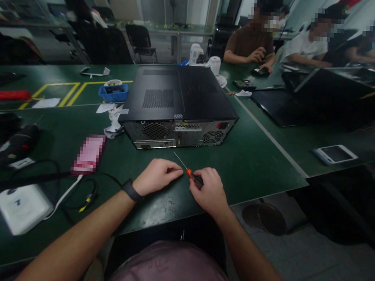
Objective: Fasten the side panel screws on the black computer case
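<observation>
Beyond shirt [170,266], near tabletop's [255,170] front edge: seemingly readying screwdriver [189,173], grasped by right fingers [208,175]; cannot tell about left [176,173]; next, raise toward case [190,100].

The computer case [195,92] has smooth, satin-finish metal panels; the screwdriver [189,172] has a metal shaft and partly covered, probably plastic handle; the surface [259,155] is smooth and glossy; the bin [113,96] is plastic.

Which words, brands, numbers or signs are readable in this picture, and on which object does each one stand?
No text is readable.
White box: small dark mark, too blurred to read.
Pink shirt: faint lettering, too blurred.
Computer case: tiny rear markings, too small.
Pink screen: pixelated, nothing readable.
</observation>
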`<state>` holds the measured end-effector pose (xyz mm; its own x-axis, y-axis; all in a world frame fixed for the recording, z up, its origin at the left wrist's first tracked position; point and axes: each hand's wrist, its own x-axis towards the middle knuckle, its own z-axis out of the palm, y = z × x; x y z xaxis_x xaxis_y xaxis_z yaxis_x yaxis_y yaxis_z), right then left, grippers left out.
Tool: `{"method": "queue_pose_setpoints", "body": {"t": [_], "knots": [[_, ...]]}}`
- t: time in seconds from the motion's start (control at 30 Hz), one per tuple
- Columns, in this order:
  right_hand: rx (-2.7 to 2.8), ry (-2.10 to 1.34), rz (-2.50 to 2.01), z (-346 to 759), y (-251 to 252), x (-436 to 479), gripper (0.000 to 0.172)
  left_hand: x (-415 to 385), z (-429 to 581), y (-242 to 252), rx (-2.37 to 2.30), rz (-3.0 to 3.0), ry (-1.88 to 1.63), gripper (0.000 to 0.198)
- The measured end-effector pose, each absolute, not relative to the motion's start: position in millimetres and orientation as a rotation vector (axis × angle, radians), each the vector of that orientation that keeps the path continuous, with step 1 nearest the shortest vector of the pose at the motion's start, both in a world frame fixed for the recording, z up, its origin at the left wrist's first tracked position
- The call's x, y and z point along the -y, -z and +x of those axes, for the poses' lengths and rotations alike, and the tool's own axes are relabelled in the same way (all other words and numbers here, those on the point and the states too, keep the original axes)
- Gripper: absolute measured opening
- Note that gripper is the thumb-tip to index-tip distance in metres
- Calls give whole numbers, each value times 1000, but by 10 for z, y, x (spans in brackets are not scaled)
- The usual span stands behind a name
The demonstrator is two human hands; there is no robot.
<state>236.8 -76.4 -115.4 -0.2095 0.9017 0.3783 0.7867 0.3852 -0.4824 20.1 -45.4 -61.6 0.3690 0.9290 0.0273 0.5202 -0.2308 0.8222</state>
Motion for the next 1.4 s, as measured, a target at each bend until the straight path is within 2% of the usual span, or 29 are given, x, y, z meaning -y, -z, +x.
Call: {"method": "queue_pose_setpoints", "body": {"t": [0.2,0.4,0.77,1.07,1.4], "knots": [[2127,-269,-1394,2358,1109,790,10,565,89,807,-1427,2205,-592,29],[2215,-325,-1333,2364,1072,826,9,510,117,853,-1323,2318,-508,22],[2226,-338,-1328,2358,1069,839,9,502,82,856,-1370,2302,-557,21],[2221,-338,-1329,2351,1054,846,10,395,-101,743,-1645,2082,-958,31],[2198,-348,-1291,2350,1094,848,12,347,-275,694,-1856,1945,-1283,31]]}}
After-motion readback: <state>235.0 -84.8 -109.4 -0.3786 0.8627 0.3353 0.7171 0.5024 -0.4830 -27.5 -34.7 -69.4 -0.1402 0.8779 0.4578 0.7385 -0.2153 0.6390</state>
